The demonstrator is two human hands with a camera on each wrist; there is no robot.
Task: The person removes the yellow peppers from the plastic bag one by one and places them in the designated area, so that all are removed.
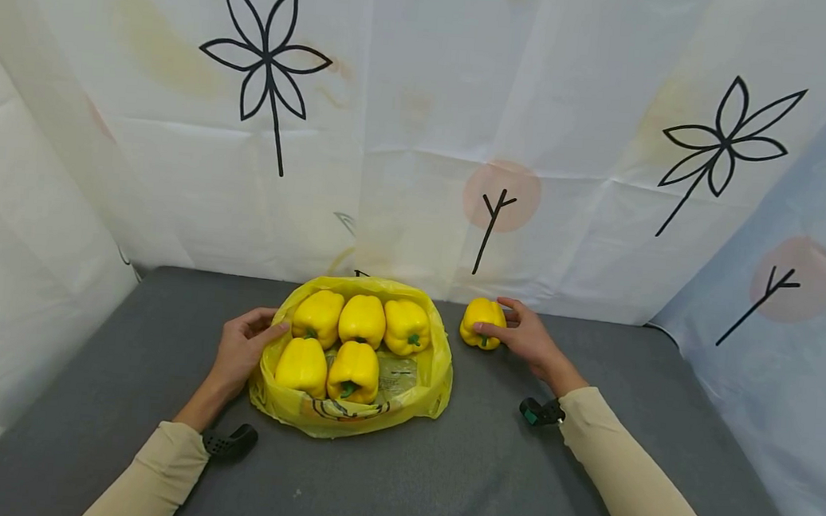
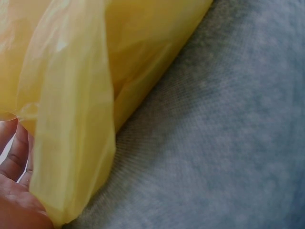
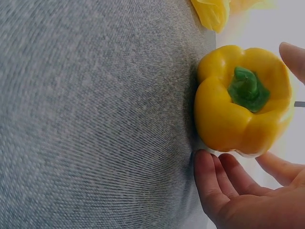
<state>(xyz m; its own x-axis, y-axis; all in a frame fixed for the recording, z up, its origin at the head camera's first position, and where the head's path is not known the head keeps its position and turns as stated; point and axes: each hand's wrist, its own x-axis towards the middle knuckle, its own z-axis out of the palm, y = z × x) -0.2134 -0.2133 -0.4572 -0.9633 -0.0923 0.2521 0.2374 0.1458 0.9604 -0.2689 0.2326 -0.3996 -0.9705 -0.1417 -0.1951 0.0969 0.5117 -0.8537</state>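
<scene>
A yellow plastic bag (image 1: 440, 380) stands wide open on the table, with several yellow bell peppers (image 1: 362, 319) inside. At its left rim is my left hand (image 1: 239, 350), thumb over the edge and fingers on the outer side, pinching the plastic. The left wrist view shows a fold of the bag (image 2: 71, 119) hanging past the hand, hiding part of the fingers. To the right of the bag, one more bell pepper (image 3: 238, 100) rests on the table, its green stem facing me. My right hand (image 1: 529, 342) is spread around its right side, thumb and fingers apart, fingertips right at its skin.
The grey table (image 1: 397, 481) ends at the back against a white cloth wall (image 1: 422, 131) with printed plants. More cloth hangs on the left and right sides. Both wrists wear black bands (image 1: 542, 412).
</scene>
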